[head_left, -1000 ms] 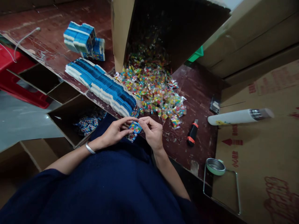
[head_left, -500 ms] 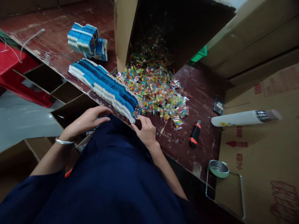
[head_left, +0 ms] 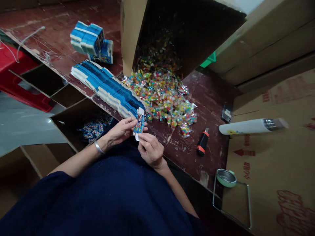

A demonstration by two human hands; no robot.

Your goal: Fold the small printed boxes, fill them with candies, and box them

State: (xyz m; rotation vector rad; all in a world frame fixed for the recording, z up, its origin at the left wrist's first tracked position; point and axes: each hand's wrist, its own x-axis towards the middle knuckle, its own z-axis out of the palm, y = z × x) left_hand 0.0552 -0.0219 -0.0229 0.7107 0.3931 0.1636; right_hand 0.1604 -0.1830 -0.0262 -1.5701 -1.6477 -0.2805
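Note:
Between my two hands is a small printed candy box (head_left: 140,123), blue and colourful, with white end flaps sticking out at top and bottom. My left hand (head_left: 124,129) grips its left side between thumb and fingers. The fingers of my right hand (head_left: 151,149) pinch the box near its lower flap. Just beyond lies a long row of flattened blue-and-white boxes (head_left: 108,87) along the table edge. Right behind that row spreads a pile of small clear packets of colourful candy (head_left: 167,98), spilling from a tipped cardboard carton (head_left: 129,36).
Bundled flat boxes (head_left: 88,37) sit at the back left. A black-and-orange utility knife (head_left: 203,142) and a white bottle (head_left: 246,127) lie to the right, near a metal cup (head_left: 226,178). Below the left table edge, a carton holds blue filled packs (head_left: 93,129). A red stool (head_left: 27,85) stands left.
A single box has come off the near end of the row and is now in both hands. My left hand has moved right to meet my right hand.

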